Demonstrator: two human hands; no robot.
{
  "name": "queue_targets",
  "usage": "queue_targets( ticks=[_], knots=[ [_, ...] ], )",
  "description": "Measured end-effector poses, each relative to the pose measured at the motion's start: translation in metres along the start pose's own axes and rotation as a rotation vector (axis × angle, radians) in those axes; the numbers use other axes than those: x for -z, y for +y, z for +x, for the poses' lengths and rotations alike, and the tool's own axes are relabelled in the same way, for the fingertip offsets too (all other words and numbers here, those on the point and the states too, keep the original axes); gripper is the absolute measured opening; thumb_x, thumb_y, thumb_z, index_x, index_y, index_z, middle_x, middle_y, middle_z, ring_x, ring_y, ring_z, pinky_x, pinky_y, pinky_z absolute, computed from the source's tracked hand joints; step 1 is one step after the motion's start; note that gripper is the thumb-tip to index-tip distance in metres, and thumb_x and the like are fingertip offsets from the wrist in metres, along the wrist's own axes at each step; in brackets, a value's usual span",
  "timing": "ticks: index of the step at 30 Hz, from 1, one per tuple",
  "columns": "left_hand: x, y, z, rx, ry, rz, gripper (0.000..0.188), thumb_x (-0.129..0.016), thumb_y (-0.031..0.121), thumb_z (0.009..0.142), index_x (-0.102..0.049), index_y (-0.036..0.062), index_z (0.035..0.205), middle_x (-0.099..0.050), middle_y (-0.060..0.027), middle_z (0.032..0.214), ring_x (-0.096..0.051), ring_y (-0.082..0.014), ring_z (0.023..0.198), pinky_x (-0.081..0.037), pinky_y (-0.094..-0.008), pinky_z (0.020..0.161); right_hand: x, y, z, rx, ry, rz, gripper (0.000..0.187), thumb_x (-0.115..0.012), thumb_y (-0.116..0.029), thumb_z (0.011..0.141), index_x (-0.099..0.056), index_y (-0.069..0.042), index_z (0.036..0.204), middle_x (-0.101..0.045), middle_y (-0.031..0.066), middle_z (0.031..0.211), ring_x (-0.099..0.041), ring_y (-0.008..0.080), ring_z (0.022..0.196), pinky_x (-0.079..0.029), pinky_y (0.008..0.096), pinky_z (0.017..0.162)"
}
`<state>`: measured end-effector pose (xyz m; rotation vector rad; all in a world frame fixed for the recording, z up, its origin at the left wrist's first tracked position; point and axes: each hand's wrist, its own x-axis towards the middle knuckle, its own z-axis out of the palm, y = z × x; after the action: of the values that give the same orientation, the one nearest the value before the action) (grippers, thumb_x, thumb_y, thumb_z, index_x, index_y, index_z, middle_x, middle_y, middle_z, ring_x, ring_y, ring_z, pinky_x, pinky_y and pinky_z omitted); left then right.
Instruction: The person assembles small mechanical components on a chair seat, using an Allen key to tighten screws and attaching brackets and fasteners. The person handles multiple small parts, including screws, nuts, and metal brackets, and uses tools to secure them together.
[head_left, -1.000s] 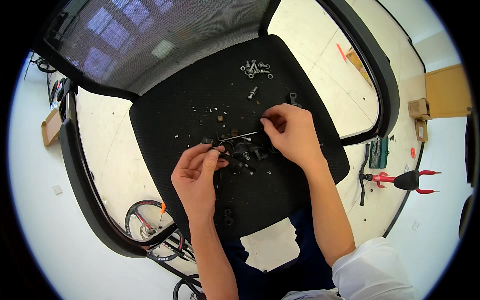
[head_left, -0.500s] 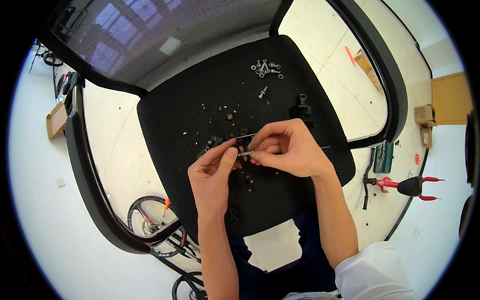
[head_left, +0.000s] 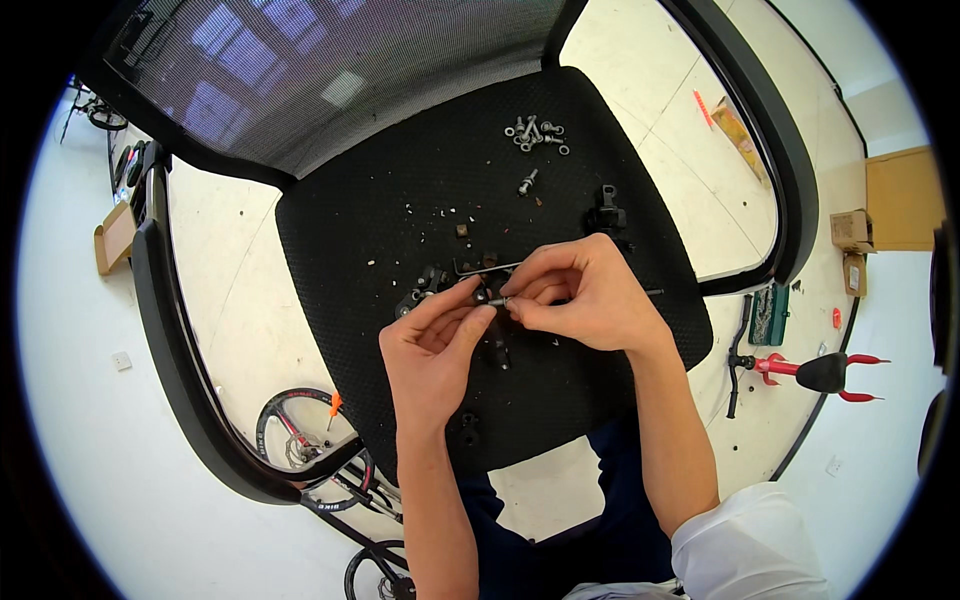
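A small silver bolt point(head_left: 497, 302) is held level between my two hands, low over the black chair seat point(head_left: 370, 225). My right hand point(head_left: 590, 300) pinches its right end between thumb and fingertips. At its left end are the thumb and index finger of my left hand point(head_left: 435, 345), closed about a small dark round part at the tip. Just beyond the fingers shows a thin L-shaped hex key point(head_left: 485, 269); its right end disappears behind my right hand, and I cannot tell whether that hand holds it. Dark metal parts point(head_left: 425, 285) lie beside my left fingertips.
A pile of bolts and washers point(head_left: 535, 135) lies at the seat's far right, with a single bolt point(head_left: 527, 182) nearer. Right of centre sits a black clamp-like part point(head_left: 605, 212). Armrests point(head_left: 795, 190) flank the seat. A red balance bike point(head_left: 790, 370) stands on the floor at right.
My left thumb and index finger have shifted slightly right along the bolt, and the thumb has straightened. More of the dark parts beside them shows. My right hand keeps its pinch.
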<state>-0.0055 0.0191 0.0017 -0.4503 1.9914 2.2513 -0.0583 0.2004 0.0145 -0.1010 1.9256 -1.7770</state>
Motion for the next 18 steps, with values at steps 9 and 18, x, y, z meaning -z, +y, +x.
queue_targets(
  ticks=[9,18],
  knots=[
    [-0.0053,0.0018,-0.0022,-0.084,0.014,0.030,0.029,-0.071,-0.008,0.081,-0.067,-0.0053,0.109,-0.070,-0.0123,0.096,-0.069,-0.0151,0.088,-0.055,-0.0256,0.082,0.0010,-0.0067,-0.0001,-0.046,-0.025,0.115,0.014,-0.065,-0.001,0.086,-0.069,0.010,0.094,-0.070,0.0135,0.075,-0.070,0.0154,0.068,-0.058,0.0252,0.065],
    [-0.0062,-0.0014,0.0010,-0.111,0.080,-0.012,0.028,-0.071,-0.007,0.081,-0.066,-0.0061,0.109,-0.069,-0.0129,0.097,-0.068,-0.0158,0.089,-0.055,-0.0259,0.082,-0.0051,-0.0033,0.0005,-0.023,-0.031,0.156,0.016,-0.064,-0.002,0.089,-0.067,0.010,0.099,-0.069,0.0130,0.079,-0.070,0.0154,0.072,-0.057,0.0251,0.067]
  ],
)
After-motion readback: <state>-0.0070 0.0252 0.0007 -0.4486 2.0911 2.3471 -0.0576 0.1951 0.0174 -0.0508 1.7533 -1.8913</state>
